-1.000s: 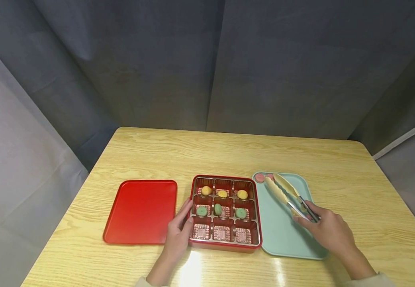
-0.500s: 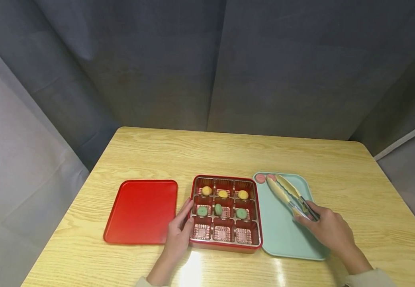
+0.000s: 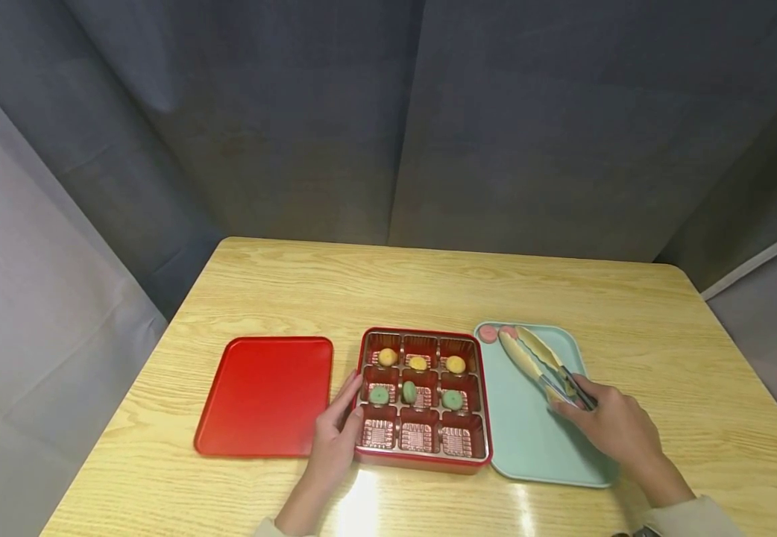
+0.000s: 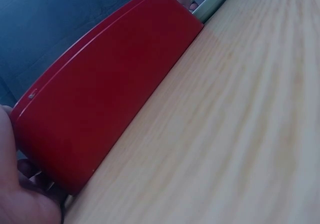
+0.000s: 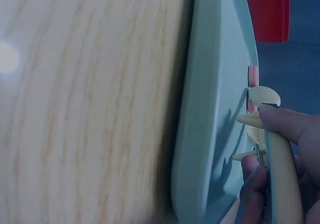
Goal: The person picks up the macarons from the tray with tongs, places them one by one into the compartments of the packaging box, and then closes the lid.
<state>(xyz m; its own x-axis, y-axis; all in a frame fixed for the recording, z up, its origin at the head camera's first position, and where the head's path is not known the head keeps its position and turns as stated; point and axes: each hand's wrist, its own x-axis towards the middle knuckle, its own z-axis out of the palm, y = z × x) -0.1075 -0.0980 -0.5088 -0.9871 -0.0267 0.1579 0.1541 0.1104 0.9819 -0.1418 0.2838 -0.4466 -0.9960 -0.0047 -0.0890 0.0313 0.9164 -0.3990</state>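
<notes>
Spread, cream-tipped metal tongs [image 3: 521,358] slanted over a pale-green rectangular tray [image 3: 543,444]. Beside it, a square red nine-compartment box [image 3: 422,463] held round yellow and green sweets [image 3: 379,395].

A pale yellow wooden table [image 3: 281,291] fills the lower part of the head view, its grain running mostly side to side and its two far corners rounded. Two bright light reflections [image 3: 358,503] shine near the bottom edge. Behind the table hangs a dark grey curtain [image 3: 281,134], with a vertical line near its middle. Pale grey fabric [image 3: 26,298] slopes down at left; at right, a whitish strip [image 3: 760,262] slants above lighter grey cloth [image 3: 774,335].
</notes>
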